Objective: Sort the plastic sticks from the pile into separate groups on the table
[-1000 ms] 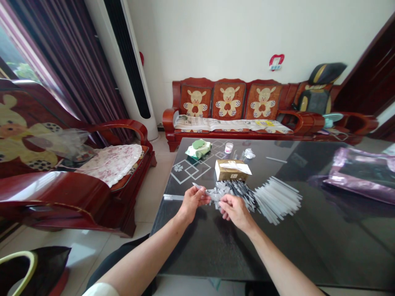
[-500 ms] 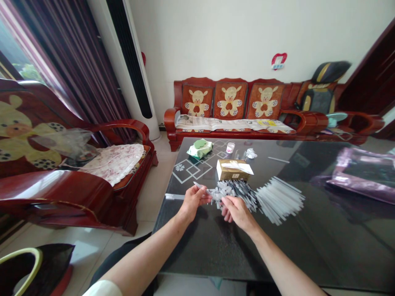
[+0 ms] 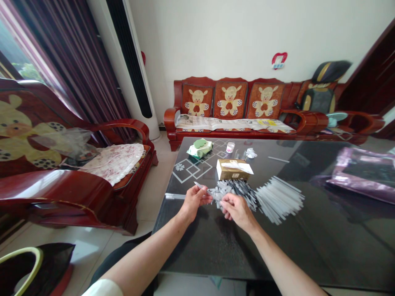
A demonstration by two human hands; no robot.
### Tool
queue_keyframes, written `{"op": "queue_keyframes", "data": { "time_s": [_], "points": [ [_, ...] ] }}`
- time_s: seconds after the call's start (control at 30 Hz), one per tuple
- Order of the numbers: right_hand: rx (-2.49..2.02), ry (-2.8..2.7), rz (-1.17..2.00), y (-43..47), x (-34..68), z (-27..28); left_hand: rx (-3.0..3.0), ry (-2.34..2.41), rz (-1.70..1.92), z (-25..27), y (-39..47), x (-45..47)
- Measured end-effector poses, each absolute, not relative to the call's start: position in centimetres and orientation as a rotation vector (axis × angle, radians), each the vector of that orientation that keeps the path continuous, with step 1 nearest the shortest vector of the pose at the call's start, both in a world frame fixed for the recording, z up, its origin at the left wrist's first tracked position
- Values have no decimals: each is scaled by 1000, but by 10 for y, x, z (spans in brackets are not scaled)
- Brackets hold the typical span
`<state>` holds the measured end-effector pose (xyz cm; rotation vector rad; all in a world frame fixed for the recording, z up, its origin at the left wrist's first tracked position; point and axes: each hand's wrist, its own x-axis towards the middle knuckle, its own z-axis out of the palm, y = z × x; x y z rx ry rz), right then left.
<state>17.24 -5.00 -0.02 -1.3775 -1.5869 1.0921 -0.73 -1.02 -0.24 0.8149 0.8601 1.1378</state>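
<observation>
My left hand (image 3: 194, 201) pinches a slim translucent pen barrel (image 3: 199, 184) between thumb and fingers; its far end points up and to the left. Just to the right, my right hand (image 3: 235, 207) has its thumb and forefinger pressed together at the near edge of a pile of small clear plastic caps (image 3: 222, 188); what it grips, if anything, is too small to make out. Dark thin refill-like sticks (image 3: 245, 192) lie beside the caps. Farther right, many translucent tubes (image 3: 280, 200) are fanned side by side. A few more tubes (image 3: 175, 197) lie left of my left hand.
A tissue box (image 3: 233, 174) stands behind the piles. Beyond it are a green wipes pack (image 3: 200, 149), a small white jar (image 3: 230, 147) and crumpled tissue (image 3: 251, 153). One lone tube (image 3: 278, 160) and a purple plastic bag (image 3: 354, 174) rest on the dark table (image 3: 234, 255).
My right hand's fingers have curled in closer together by the caps, shifting very slightly. The left hand keeps its hold on the pen barrel, almost still.
</observation>
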Motion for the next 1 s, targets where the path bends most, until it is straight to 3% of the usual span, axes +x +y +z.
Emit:
{"op": "queue_keyframes", "data": {
  "time_s": [1.0],
  "points": [
    [-1389, -1673, 1305, -55, 161, -12, 1062, 817, 907, -14, -12, -7]
  ]
}}
